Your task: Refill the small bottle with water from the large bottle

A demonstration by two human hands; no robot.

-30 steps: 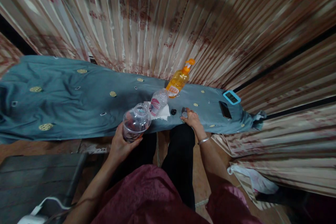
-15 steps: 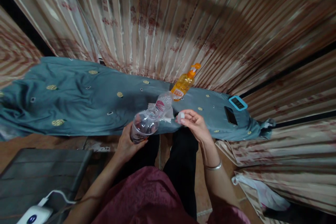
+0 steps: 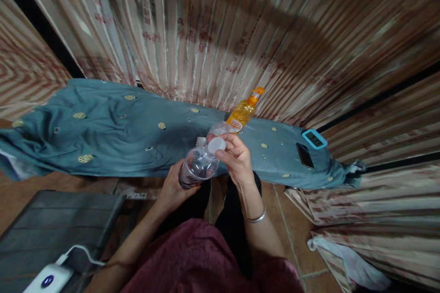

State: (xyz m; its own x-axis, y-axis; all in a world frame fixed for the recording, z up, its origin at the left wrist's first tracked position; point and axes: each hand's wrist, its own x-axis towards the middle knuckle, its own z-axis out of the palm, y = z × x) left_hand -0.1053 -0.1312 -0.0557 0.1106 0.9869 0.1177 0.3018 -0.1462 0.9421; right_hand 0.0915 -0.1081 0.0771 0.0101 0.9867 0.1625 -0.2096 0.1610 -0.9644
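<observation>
My left hand (image 3: 176, 186) is wrapped round a clear plastic bottle (image 3: 197, 168), tilted with its mouth up and to the right. Between the thumb and fingers of my right hand (image 3: 236, 156) is a white bottle cap (image 3: 217, 145), right at the bottle's mouth and covering it from view. Whether the cap sits on the neck, I cannot tell. Just behind the cap, a second clear bottle (image 3: 220, 128) rests on the cloth, partly hidden by my right hand. Behind that stands an orange pump bottle (image 3: 242, 113) of yellow liquid.
A teal patterned cloth (image 3: 113, 123) covers the long narrow table. At its right end lie a black phone (image 3: 305, 155) and a blue-framed digital clock (image 3: 314, 139). Pleated curtains (image 3: 206, 32) hang behind. A white device (image 3: 50, 278) with a cable lies on a dark stool (image 3: 68, 219), lower left.
My right hand has carried the cap leftward to the mouth of the bottle. My left hand still grips the bottle, and the view has shifted slightly.
</observation>
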